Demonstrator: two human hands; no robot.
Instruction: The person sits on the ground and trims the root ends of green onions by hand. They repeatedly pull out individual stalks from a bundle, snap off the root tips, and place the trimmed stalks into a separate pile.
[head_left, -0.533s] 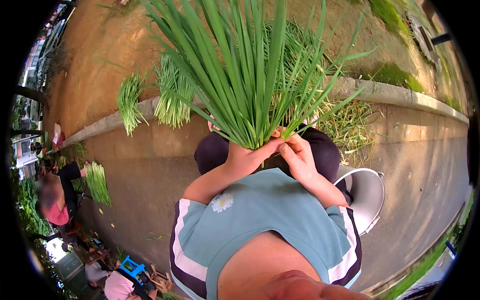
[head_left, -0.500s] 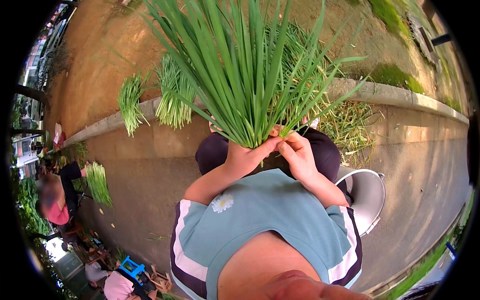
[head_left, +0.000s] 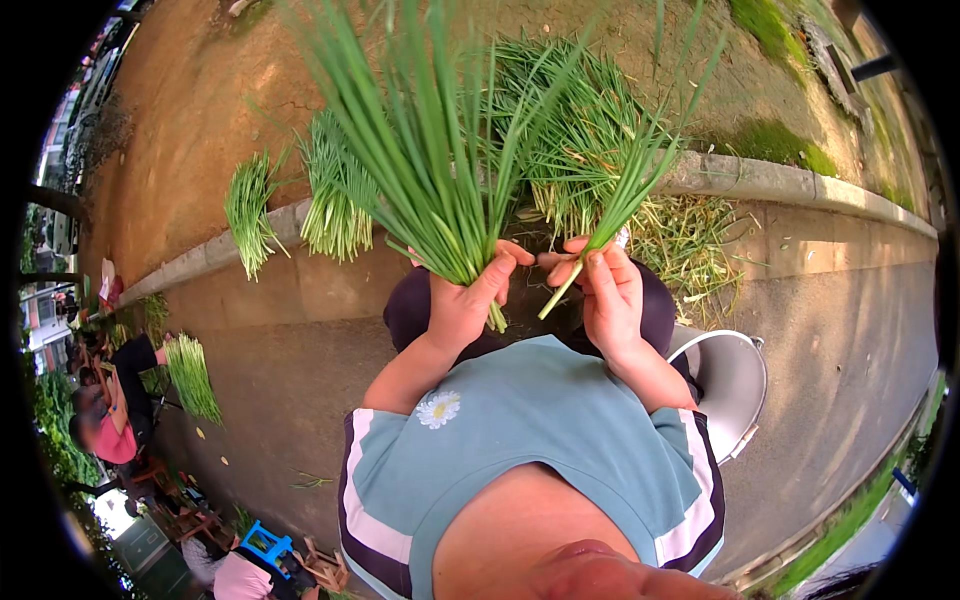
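Observation:
My left hand (head_left: 465,302) is closed round a thick bunch of garlic chives (head_left: 430,190), long flat green leaves whose pale cut ends poke out below the fist. In my right hand (head_left: 606,300) is a much thinner bundle of chives (head_left: 622,205), pinched between thumb and fingers, its pale stem end slanting down to the left. The two hands sit a little apart above my knees. Leaf tips of the big bunch are blurred. Beyond my hands lies a large heap of chives (head_left: 570,130) across the kerb.
Two sorted piles of chives (head_left: 335,200) (head_left: 253,210) lie along the kerb (head_left: 760,178) at left. Stripped yellowish leaves (head_left: 690,255) litter the ground at right, near a white bucket (head_left: 728,385). Other people (head_left: 115,430) sit at far left beside another chive bundle (head_left: 192,375) and a blue stool (head_left: 266,545).
My hands have moved apart. The thin bundle has come away from the big bunch, to the right, in my right hand. The big bunch has shifted left.

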